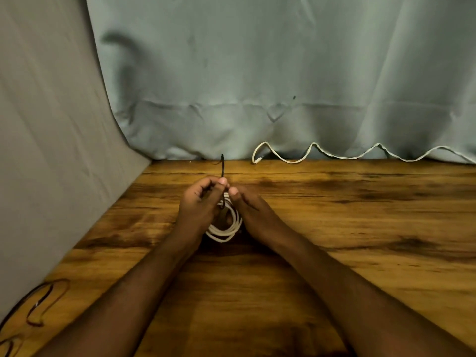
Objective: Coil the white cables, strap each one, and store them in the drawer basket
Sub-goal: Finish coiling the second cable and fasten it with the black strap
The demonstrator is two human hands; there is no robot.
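- Near the middle of the wooden table, toward its back edge: a coiled white cable, lying flat between both hands.
- Pinched in the left hand, fingers curled: a thin black strap, its free end standing upright above the coil's far side.
- Pressed against the coil's right side: the right hand, thumb up beside the strap; curled round the loops or merely bracing them, could not be told.
- Along the table's back edge, against the pale curtain: a second white cable, loose and wavy, not yet coiled.
- At the table's near-left corner: dark reddish loops, purpose unclear.
- Nowhere on or beside the table: any drawer basket.
- Step in hand, by judgement: strapping the first coil.
- To do it well: keep the loops squeezed together, pull the strap snug round all turns at once, fasten before easing the right hand away.
- Risk, likely: loops springing apart if released early.
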